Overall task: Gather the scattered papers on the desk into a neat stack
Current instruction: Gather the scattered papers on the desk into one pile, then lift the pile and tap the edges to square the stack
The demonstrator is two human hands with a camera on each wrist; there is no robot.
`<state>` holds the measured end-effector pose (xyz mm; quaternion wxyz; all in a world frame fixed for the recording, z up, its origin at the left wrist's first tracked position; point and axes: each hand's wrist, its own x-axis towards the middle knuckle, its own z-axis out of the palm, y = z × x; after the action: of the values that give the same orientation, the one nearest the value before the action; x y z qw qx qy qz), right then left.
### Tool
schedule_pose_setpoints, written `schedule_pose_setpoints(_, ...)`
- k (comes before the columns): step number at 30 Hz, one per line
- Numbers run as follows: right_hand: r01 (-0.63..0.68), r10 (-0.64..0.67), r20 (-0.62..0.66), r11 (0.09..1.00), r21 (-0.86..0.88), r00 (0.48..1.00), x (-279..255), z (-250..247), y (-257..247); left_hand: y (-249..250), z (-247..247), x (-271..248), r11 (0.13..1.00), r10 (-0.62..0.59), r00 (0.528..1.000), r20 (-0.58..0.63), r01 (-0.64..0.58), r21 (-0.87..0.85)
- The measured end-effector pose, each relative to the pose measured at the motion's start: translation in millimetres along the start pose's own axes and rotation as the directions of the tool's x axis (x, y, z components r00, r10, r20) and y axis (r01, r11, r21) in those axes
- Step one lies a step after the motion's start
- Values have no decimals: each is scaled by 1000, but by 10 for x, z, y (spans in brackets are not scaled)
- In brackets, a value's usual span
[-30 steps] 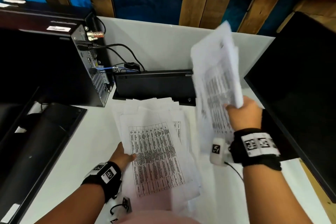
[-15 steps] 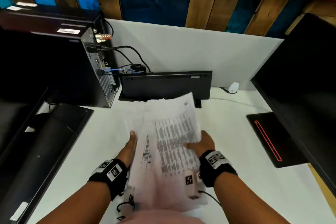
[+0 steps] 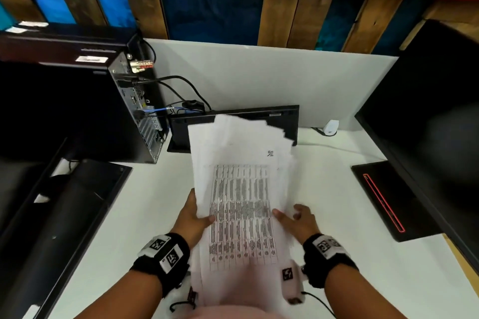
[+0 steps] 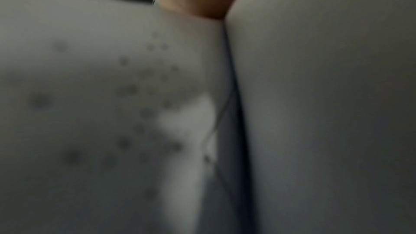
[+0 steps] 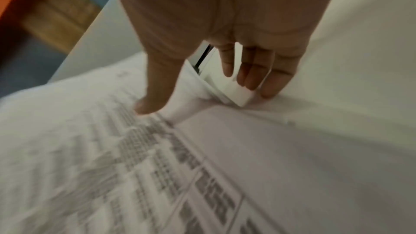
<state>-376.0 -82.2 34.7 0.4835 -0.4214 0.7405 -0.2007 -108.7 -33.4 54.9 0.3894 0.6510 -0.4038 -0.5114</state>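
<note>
The white printed papers (image 3: 241, 202) form one rough pile in the middle of the white desk (image 3: 337, 254), with their far edges fanned and uneven. My left hand (image 3: 193, 217) grips the pile's left edge, thumb on the top sheet and fingers hidden beneath. My right hand (image 3: 298, 217) is at the right edge. In the right wrist view its thumb presses the top sheet of the papers (image 5: 112, 149) and its straight fingertips (image 5: 268, 92) push against the sheet edges, buckling the paper between them. The left wrist view is blurred and shows only paper (image 4: 315, 95).
A computer tower (image 3: 134, 111) with cables stands at the back left, and a black bar-shaped unit (image 3: 178, 132) lies behind the pile. A dark monitor (image 3: 427, 124) and a black pad with a red line (image 3: 383, 199) are on the right. Black equipment (image 3: 64, 215) lines the left side.
My right hand, which held a sheaf of papers up on the right, has brought it down onto the pile. Both hands now hold the pile by its sides.
</note>
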Motion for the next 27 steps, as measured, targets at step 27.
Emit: schedule_pose_setpoints(27,545,-518,-214,653,526,828,-881,-601,-1224,1349,-72,-133,812,366,918,-154,-396,-429)
